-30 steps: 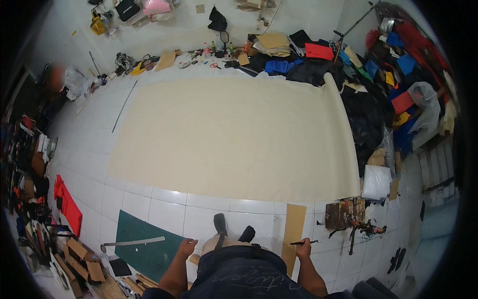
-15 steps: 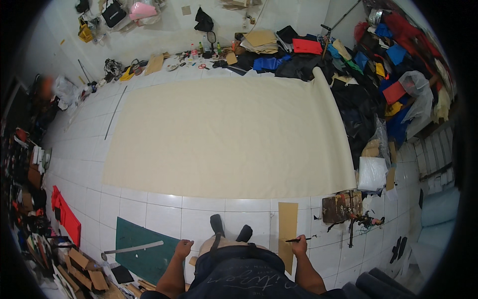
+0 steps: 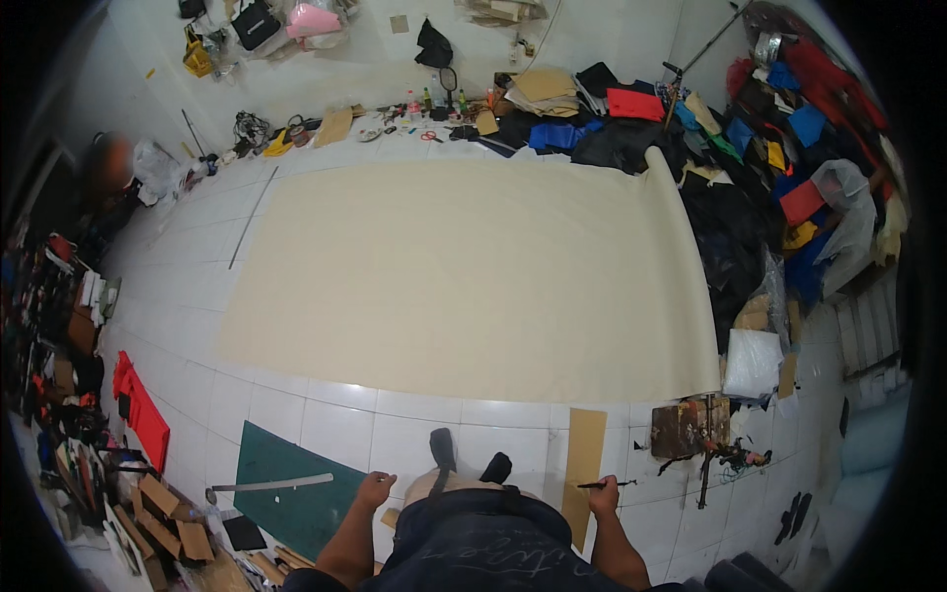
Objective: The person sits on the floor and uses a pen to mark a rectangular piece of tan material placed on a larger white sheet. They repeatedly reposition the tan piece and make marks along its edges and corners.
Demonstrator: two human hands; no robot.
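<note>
My right hand is closed around a slim, dark, pen-like tool, beside a long tan board strip lying on the floor. The tool's tip is too small to make out. Over the right edge of a dark green cutting mat, my left hand is curled, its fingers together; whether anything is inside is hidden. A metal ruler lies across the mat. Beyond my feet a large sheet of cream fabric spreads flat over white tiles, its right side rolled up.
Dark cloth and coloured scraps heap up along the right. Bottles, scissors and small items line the far wall. A worn brown box stands at the near right. Cardboard pieces and a red cloth lie at the left.
The whole view has shifted and tilted slightly, so the scene sits farther right. Both hands keep nearly the same places beside the mat and the board strip, the pen-like tool still held.
</note>
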